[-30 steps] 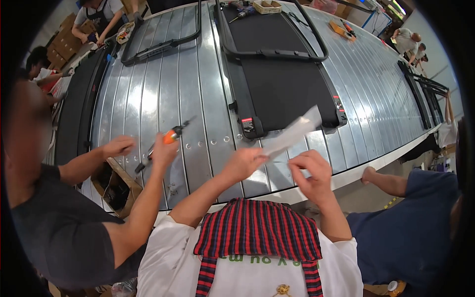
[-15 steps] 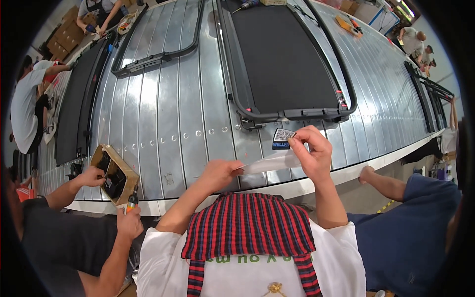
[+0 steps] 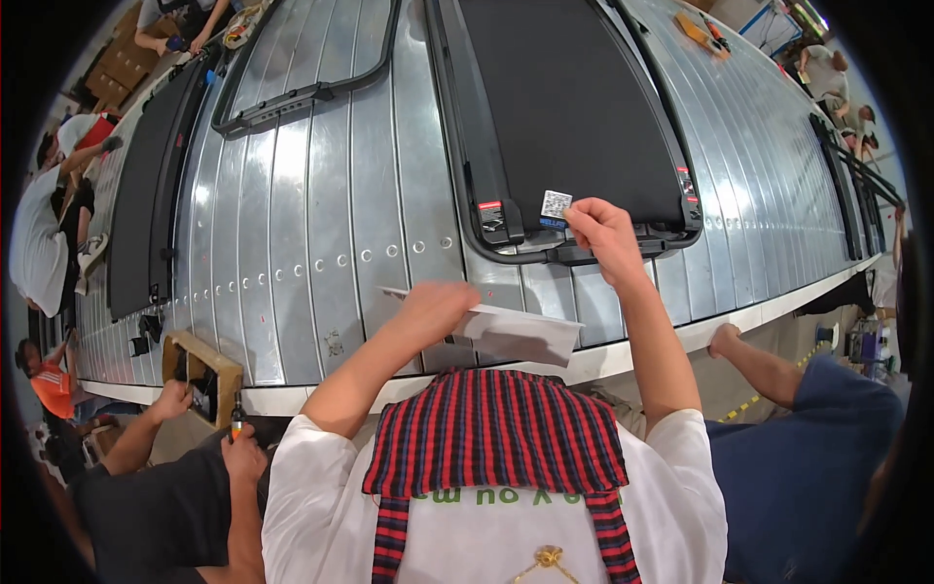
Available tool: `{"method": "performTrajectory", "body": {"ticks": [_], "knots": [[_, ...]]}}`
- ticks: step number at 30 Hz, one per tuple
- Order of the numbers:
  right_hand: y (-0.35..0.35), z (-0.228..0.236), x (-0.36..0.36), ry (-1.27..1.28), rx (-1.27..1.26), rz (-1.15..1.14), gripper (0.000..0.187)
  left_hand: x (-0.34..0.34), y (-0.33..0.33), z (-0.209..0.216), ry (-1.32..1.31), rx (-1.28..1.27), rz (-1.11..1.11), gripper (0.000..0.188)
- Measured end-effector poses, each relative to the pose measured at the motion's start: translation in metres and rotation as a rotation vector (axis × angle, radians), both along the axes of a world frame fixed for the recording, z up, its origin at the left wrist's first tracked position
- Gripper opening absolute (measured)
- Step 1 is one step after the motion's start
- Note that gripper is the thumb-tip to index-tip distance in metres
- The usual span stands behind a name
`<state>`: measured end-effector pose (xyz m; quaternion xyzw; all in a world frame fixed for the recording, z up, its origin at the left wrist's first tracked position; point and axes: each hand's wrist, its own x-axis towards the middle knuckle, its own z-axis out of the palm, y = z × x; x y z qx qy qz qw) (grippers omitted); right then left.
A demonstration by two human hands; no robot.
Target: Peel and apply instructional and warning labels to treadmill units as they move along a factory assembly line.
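Between the thumb and fingers of my right hand (image 3: pixel 611 241) is a small black-and-white sticker (image 3: pixel 556 206) with a square printed code and a blue strip. It hangs over the near end of a dark flat panel (image 3: pixel 569 107); whether it touches is unclear. A black tubular frame (image 3: pixel 593 255) runs around that panel, with red-and-black labels (image 3: pixel 492 216) by its near corners. Closer to me, my left hand (image 3: pixel 436 313) is closed on a white sheet of sticker backing paper (image 3: pixel 525 336), held tilted above the table's near edge.
The table (image 3: pixel 409 204) is of ribbed metal. Another black frame (image 3: pixel 292 101) lies at the far left, beside a long dark panel (image 3: pixel 146 195). A co-worker's hands are at a cardboard box (image 3: pixel 236 375) on my left; a person in blue (image 3: pixel 808 448) is at my right.
My right hand has moved forward with the sticker, away from the backing paper and over the dark panel's near end. The sheet in my left hand has swung down and hangs apart.
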<state>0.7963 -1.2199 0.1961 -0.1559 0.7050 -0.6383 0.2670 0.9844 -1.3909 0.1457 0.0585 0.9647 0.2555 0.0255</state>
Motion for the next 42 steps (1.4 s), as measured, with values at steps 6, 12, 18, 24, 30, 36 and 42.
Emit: {"method": "performTrajectory", "body": {"ticks": [6, 12, 18, 24, 30, 36, 42], "knots": [[-0.046, -0.042, -0.034, -0.145, 0.247, 0.116, 0.012, -0.040, -0.024, -0.012, -0.055, -0.145, -0.041, 0.012], [-0.085, -0.070, -0.059, -0.219, 0.328, 0.192, 0.013, -0.071, -0.041, -0.025, 0.046, -0.152, -0.012, 0.011], [-0.100, -0.087, -0.076, -0.304, 0.351, 0.251, 0.012, -0.089, -0.049, -0.036, 0.097, -0.132, -0.007, 0.006], [-0.100, -0.089, -0.085, -0.341, 0.364, 0.237, 0.011, -0.099, -0.051, -0.042, 0.059, -0.128, -0.007, 0.007], [-0.098, -0.088, -0.087, -0.331, 0.381, 0.247, 0.011, -0.104, -0.048, -0.042, 0.060, -0.119, -0.014, 0.007], [-0.097, -0.088, -0.087, -0.332, 0.366, 0.215, 0.011, -0.107, -0.047, -0.040, 0.057, -0.104, -0.014, 0.008], [-0.097, -0.086, -0.084, -0.304, 0.352, 0.190, 0.012, -0.106, -0.050, -0.039, 0.050, -0.096, -0.027, 0.009]]}}
